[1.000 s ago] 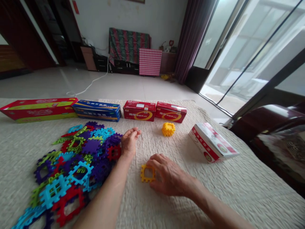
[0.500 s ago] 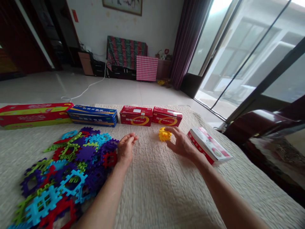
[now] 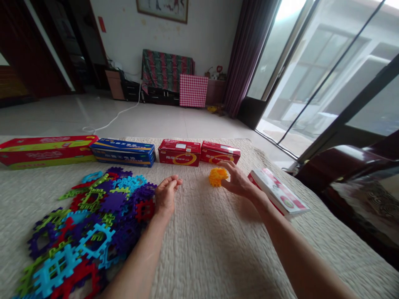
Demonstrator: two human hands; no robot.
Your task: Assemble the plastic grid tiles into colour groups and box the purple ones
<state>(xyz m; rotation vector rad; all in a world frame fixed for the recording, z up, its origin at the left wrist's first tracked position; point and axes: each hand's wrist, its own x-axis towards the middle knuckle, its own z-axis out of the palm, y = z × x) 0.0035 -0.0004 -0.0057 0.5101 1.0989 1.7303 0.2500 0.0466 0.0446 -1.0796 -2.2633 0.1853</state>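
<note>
My right hand [image 3: 238, 182] is closed on a yellow stack of interlocking foam pieces [image 3: 216, 176], holding it just above the cream blanket [image 3: 218, 249]. The stack looks blurred by motion. At the right edge of a pile of purple, blue, green and red foam puzzle pieces [image 3: 93, 216], my left hand [image 3: 165, 194] rests on the blanket. Its fingers are loosely curled with nothing in them. The single yellow piece seen earlier is not apparent on its own.
Along the blanket's far edge stand a long red box [image 3: 46, 150], a blue box [image 3: 123, 151] and two small red boxes [image 3: 180, 152] [image 3: 220, 153]. A white and red box [image 3: 279, 193] lies right of my right hand. Dark wooden furniture [image 3: 343, 166] is at the right.
My right hand left the near blanket with the single yellow piece, reached to the yellow stack at the back and closed on it. The left hand stayed put.
</note>
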